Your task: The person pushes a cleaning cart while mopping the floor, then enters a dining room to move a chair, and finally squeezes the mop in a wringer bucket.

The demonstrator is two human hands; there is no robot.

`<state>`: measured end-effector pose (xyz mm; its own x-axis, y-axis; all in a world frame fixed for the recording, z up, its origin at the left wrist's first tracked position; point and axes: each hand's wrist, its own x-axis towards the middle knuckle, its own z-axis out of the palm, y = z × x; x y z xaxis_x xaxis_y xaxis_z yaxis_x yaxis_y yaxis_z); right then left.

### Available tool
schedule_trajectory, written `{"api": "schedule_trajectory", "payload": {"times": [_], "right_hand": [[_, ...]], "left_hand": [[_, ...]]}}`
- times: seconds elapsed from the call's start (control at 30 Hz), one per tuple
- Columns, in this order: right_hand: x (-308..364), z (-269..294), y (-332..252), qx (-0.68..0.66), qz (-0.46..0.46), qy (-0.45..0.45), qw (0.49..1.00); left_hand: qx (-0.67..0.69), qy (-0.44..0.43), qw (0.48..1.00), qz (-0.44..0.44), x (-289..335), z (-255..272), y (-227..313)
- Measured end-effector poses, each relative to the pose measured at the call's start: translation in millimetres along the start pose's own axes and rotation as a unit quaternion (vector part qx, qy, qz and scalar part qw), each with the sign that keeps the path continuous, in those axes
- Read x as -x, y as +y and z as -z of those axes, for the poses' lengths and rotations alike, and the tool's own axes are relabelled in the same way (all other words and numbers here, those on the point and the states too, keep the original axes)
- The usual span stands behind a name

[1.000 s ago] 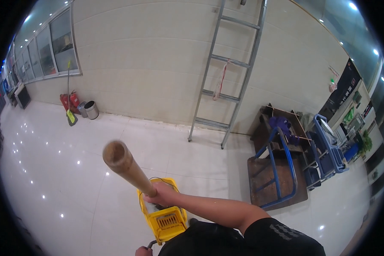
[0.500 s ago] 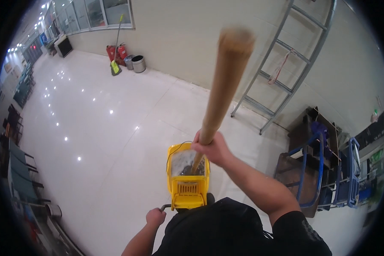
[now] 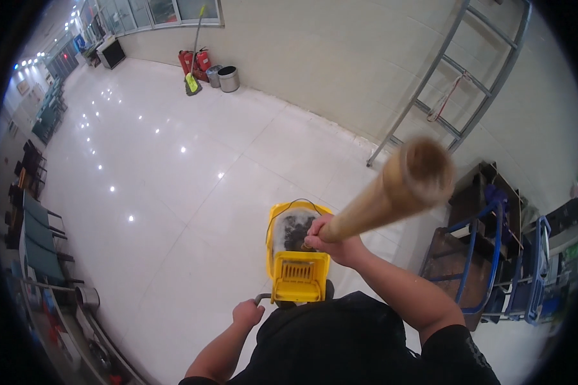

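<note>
A yellow mop bucket (image 3: 271, 234) stands on wheels just in front of me, with grey foam and dark water (image 3: 293, 229) inside. Its wringer (image 3: 298, 282) sits on the near side. My right hand (image 3: 338, 246) is closed around a thick wooden pole (image 3: 382, 192), whose blurred top end tilts up toward me and to the right. The pole's lower end goes down at the bucket behind my hand, and whatever it carries is hidden. Lower left, my left hand (image 3: 248, 313) is wrapped round the wringer's grey lever (image 3: 262, 298).
A metal ladder (image 3: 424, 106) leans on the far-right wall. At right stand a blue-railed cart (image 3: 462, 256) and a dark shelf (image 3: 481, 199). Fire extinguishers (image 3: 203, 60), bins (image 3: 228, 79) and a green broom (image 3: 192, 83) line the far wall. Teal chairs (image 3: 42, 234) run along the left.
The pole's top has swung down and to the right, and my right hand has moved slightly right and lower. My view has shifted. My left hand stays on the lever.
</note>
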<state>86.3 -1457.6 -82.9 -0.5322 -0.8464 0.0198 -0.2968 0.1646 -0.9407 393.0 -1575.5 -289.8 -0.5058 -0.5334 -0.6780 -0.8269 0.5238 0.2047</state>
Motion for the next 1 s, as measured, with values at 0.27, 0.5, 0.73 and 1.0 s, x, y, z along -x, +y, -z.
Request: {"api": "schedule_trajectory", "payload": {"times": [0.27, 0.5, 0.73, 1.0], "right_hand": [[21.3, -13.2, 41.4, -0.044, -0.103, -0.034, 0.993], [38.8, -19.8, 40.1, -0.064, -0.109, 0.012, 0.992], [83.9, -38.2, 36.3, -0.051, -0.015, -0.019, 0.998], [69.6, -39.1, 77.6, 0.120, 0.054, -0.184, 0.974]], "left_hand": [[-0.005, -0.013, 0.999, -0.043, 5.3, 17.4, 5.1], [-0.031, -0.036, 0.997, -0.056, 1.5, 8.1, -4.5], [-0.035, -0.039, 0.998, -0.045, 6.0, 8.3, -0.4], [-0.045, 0.020, 0.999, -0.010, -18.0, 2.5, 15.4]]}}
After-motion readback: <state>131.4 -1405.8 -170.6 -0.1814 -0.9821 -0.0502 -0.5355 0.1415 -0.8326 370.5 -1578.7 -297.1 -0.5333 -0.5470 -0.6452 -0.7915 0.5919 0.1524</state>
